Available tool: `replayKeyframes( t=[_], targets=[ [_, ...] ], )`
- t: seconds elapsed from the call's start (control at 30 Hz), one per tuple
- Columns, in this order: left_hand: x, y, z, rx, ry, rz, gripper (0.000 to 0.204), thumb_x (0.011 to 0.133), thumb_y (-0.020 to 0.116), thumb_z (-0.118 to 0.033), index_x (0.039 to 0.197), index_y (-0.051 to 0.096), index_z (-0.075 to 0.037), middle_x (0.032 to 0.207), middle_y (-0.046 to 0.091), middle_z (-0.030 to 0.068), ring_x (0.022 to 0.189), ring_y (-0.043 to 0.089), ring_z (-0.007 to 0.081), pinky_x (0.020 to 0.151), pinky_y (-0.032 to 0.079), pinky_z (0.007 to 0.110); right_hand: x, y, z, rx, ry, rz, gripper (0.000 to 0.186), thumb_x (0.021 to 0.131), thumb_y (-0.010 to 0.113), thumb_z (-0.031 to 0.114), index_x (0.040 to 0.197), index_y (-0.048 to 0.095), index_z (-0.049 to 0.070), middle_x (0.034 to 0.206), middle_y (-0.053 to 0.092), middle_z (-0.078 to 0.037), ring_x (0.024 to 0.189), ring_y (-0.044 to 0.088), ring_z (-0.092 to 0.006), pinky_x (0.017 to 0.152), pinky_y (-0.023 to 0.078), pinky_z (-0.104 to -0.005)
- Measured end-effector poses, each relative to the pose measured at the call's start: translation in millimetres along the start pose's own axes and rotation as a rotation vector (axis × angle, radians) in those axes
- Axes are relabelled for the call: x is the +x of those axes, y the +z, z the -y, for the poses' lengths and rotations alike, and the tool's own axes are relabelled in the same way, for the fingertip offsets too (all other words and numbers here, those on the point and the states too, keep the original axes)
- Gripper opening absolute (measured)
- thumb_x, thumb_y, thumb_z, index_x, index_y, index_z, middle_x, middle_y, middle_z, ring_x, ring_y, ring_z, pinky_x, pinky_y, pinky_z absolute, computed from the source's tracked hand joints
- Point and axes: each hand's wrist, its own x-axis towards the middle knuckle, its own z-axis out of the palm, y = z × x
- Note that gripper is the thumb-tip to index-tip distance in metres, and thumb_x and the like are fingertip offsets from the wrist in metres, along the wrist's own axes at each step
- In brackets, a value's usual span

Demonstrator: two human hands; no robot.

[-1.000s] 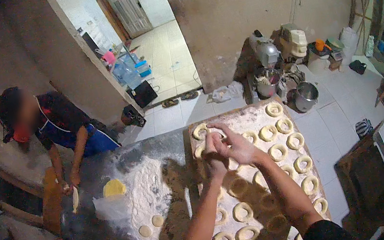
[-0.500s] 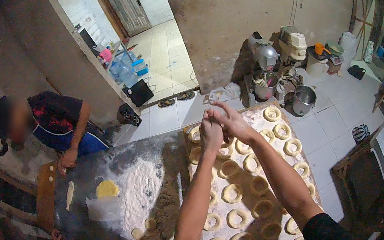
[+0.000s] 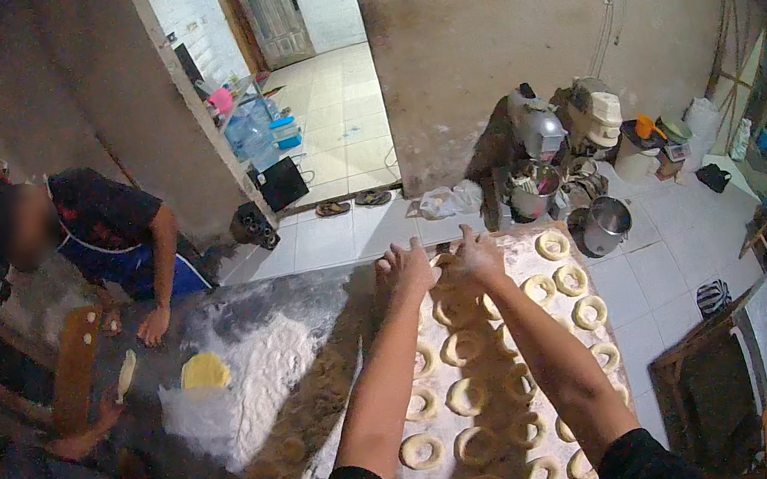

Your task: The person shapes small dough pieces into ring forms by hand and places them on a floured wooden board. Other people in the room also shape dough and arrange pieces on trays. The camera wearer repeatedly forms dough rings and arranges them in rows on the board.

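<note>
Pale yellow dough rings [image 3: 452, 399], soft-edged, slightly uneven, some shadowed, in rough rows on a flour-dusted board [image 3: 519, 254]. Left hand [image 3: 404, 273] and right hand [image 3: 478, 259] apart over its far end, fingers bent, partly spread; cannot tell whether either grips one. Rings nearer, between the forearms [image 3: 382, 397].
</note>
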Motion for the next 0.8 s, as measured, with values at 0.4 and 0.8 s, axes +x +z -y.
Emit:
replayKeyframes(
  t=[0.4, 0.8],
  targets=[
    [-264.1, -75.5, 249.8, -0.661, -0.333, -0.200, 0.054, 0.088, 0.057, -0.023, 0.135, 0.037, -0.003, 0.122, 0.052, 0.0219, 0.109, 0.055, 0.0303, 0.094, 0.041, 0.038, -225.8, -0.5, 198.3, 0.360, -0.537, 0.718, 0.023, 0.077, 0.059, 0.011, 0.098, 0.065, 0.005, 0.090, 0.066, -0.017, 0.084, 0.065, -0.0293, 0.076, 0.050, -0.0378],
    [-387.9, 0.9, 324.8, -1.134, -0.624, 0.132, 0.035, 0.096, 0.043, -0.030, 0.120, 0.036, -0.006, 0.068, 0.057, 0.0130, 0.054, 0.059, 0.0229, 0.042, 0.045, 0.036, -294.4, 100.1, 303.6, 0.427, -0.863, 0.653, 0.027, 0.072, 0.064, 0.016, 0.095, 0.056, 0.003, 0.096, 0.059, -0.019, 0.096, 0.053, -0.0383, 0.083, 0.045, -0.0426]
  ],
)
